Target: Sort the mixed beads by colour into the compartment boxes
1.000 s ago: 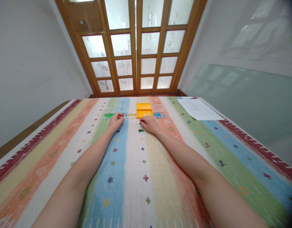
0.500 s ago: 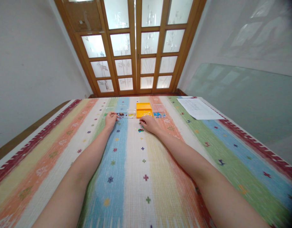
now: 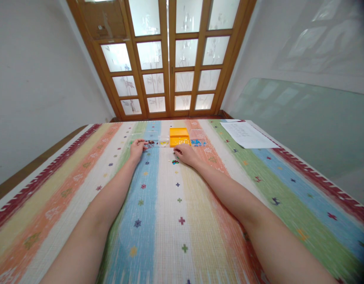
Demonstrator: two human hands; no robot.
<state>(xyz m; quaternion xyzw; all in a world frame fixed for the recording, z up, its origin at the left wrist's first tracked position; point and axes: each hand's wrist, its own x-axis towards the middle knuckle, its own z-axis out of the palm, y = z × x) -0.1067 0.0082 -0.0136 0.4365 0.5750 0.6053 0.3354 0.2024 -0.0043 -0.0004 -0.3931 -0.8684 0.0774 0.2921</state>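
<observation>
My left hand (image 3: 137, 150) rests at a clear plastic box (image 3: 154, 144) holding dark red pieces, its curled fingers against the box's near left edge. Some green bits show just left of that hand. My right hand (image 3: 184, 154) is low over the cloth in front of a yellow box (image 3: 180, 132), thumb and fingertips drawn together; whatever they pinch is too small to make out. Just below those fingers lies a little cluster of green, blue and dark pieces (image 3: 175, 162), with a tiny whitish piece (image 3: 169, 160) beside it.
The yellow box contains whitish pieces. Left of it stands a clear box with yellow pieces (image 3: 164, 143); blue pieces (image 3: 196, 142) sit in another clear box on its right. Printed paper (image 3: 247, 135) lies at the right on the striped tablecloth (image 3: 170, 205). Wooden glass-paned doors (image 3: 169, 79) stand beyond.
The left fingers have shifted very slightly at the clear box. My right hand stays nearly still, its fingertips together in the same place.
</observation>
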